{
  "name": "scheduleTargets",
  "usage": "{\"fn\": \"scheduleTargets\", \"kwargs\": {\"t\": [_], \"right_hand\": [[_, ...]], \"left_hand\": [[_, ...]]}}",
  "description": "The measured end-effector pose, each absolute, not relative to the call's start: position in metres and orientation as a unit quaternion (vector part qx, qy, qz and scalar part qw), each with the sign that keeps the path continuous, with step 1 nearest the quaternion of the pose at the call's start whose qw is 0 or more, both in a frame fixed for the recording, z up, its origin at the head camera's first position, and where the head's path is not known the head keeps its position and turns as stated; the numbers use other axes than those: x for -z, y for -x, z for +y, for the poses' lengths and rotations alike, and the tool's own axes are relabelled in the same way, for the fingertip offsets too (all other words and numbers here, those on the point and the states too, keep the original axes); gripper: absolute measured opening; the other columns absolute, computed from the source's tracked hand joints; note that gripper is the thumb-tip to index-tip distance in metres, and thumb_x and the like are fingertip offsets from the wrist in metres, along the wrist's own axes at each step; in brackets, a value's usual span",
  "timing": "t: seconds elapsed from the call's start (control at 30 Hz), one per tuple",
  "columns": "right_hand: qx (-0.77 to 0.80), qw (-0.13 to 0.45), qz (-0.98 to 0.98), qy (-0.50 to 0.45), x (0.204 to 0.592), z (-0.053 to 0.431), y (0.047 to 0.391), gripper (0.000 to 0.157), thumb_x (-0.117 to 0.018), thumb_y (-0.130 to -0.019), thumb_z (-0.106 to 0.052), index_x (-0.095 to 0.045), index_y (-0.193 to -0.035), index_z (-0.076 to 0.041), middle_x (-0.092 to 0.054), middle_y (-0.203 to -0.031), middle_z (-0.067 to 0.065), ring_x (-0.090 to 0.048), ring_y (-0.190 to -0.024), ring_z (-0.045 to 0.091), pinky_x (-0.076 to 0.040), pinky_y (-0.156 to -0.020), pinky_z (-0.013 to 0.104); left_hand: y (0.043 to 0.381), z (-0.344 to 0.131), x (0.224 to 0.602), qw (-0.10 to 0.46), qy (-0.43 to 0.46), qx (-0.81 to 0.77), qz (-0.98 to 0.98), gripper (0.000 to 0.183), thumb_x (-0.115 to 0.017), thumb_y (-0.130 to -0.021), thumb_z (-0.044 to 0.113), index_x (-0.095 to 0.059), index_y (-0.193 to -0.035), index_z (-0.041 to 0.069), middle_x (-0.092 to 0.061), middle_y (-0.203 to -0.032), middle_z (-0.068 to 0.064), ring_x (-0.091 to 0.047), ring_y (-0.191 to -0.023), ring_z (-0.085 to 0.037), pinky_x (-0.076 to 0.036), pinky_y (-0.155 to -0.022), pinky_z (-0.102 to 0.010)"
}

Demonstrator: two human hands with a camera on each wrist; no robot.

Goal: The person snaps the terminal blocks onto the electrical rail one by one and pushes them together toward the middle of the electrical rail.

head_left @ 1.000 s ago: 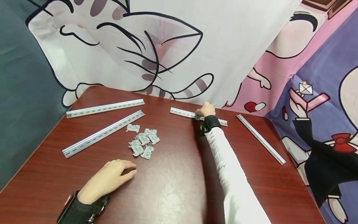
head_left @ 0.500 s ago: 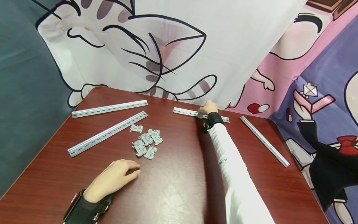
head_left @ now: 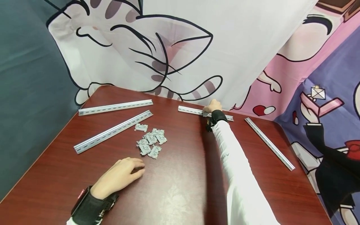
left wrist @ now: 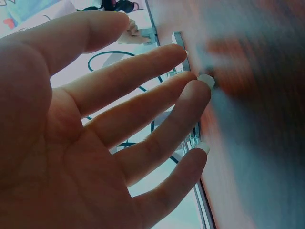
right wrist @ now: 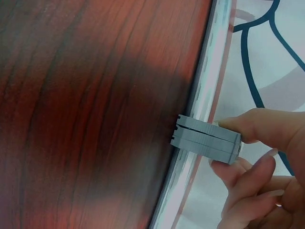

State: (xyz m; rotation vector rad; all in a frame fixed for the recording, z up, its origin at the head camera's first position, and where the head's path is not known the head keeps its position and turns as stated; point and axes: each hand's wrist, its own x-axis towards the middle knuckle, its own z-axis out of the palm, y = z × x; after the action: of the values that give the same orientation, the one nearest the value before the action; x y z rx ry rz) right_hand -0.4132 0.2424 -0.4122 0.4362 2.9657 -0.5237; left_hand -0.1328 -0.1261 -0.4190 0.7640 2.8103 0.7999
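Note:
At the back of the table my right hand (head_left: 212, 106) holds grey terminal blocks (right wrist: 206, 139) against a slotted metal DIN rail (head_left: 189, 109). In the right wrist view, two blocks appear side by side across the rail, with the thumb on one side and fingertips on the other. Whether they are clipped on cannot be told. My left hand (head_left: 121, 175) lies low over the front left of the table, fingers loosely bent and nothing in the palm. Beyond its fingertips is a loose pile of grey terminal blocks (head_left: 151, 139), with one block (head_left: 141, 127) a little apart.
Two longer DIN rails lie at the left, one further back (head_left: 115, 107) and one slanting nearer (head_left: 112, 132). Another rail (head_left: 269, 143) lies slanted at the right. A printed cloth (head_left: 247, 37) hangs just behind the table's back edge.
The head view has shifted, so everything sits slightly further right in the picture. Both hands keep nearly the same places, the right one still at the back rail.

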Motion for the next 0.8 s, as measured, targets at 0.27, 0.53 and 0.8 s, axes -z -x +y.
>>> {"fn": "scheduleTargets", "kwargs": {"t": [0.27,0.53,0.8], "right_hand": [[0.155,0.044,0.978,-0.135,0.415,0.241,0.424,0.051,-0.069,-0.073,-0.029,-0.062,-0.112,0.003,-0.06,-0.125,0.027,-0.058,-0.116,0.041,-0.048,-0.095,0.047],[0.157,0.049,0.978,-0.127,0.411,0.243,0.422,0.053,-0.068,-0.074,-0.03,-0.06,-0.114,0.005,-0.057,-0.128,0.03,-0.056,-0.118,0.043,-0.046,-0.098,0.048],[0.149,0.04,0.981,-0.116,0.411,0.238,0.42,0.049,-0.068,-0.078,-0.03,-0.06,-0.111,0.005,-0.059,-0.125,0.029,-0.057,-0.116,0.044,-0.046,-0.097,0.049]], "left_hand": [[0.133,-0.128,0.426,0.022,-0.26,-0.262,0.929,0.021,-0.064,-0.088,0.017,-0.073,-0.105,0.006,-0.071,-0.109,-0.008,-0.065,-0.105,-0.03,-0.047,-0.09,-0.052],[0.131,-0.126,0.425,0.018,-0.264,-0.255,0.93,0.019,-0.063,-0.089,0.015,-0.073,-0.103,0.006,-0.071,-0.107,-0.007,-0.066,-0.104,-0.027,-0.049,-0.09,-0.047],[0.132,-0.126,0.425,0.029,-0.255,-0.246,0.935,0.021,-0.063,-0.089,0.015,-0.073,-0.105,0.004,-0.069,-0.112,-0.011,-0.065,-0.106,-0.03,-0.048,-0.091,-0.05]]}}
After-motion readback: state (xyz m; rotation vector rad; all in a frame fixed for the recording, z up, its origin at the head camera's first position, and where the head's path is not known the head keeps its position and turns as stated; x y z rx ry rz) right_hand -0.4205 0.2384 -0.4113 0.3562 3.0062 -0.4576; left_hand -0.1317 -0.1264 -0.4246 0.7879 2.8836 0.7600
